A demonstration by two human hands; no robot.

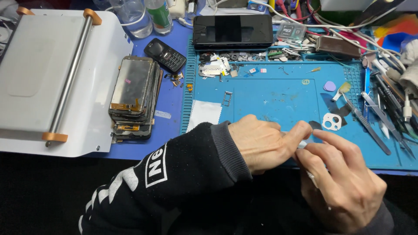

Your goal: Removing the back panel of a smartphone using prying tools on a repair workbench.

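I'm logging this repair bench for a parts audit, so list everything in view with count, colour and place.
work mat: one, blue, centre-right
machine: one, white with orange fittings, far left
stack of phone screens: one pile, dark, beside the machine
keypad phone: one, black, above the stack
smartphone: one, black, mat's top edge
bottles: two, clear, top
tweezers and tools: several, metal, right edge
guitar-pick opener: one, purple, right of the mat's centre
left hand: pinching a small white part
right hand: meeting it, lower right

phone stack | keypad phone | tweezers | white machine
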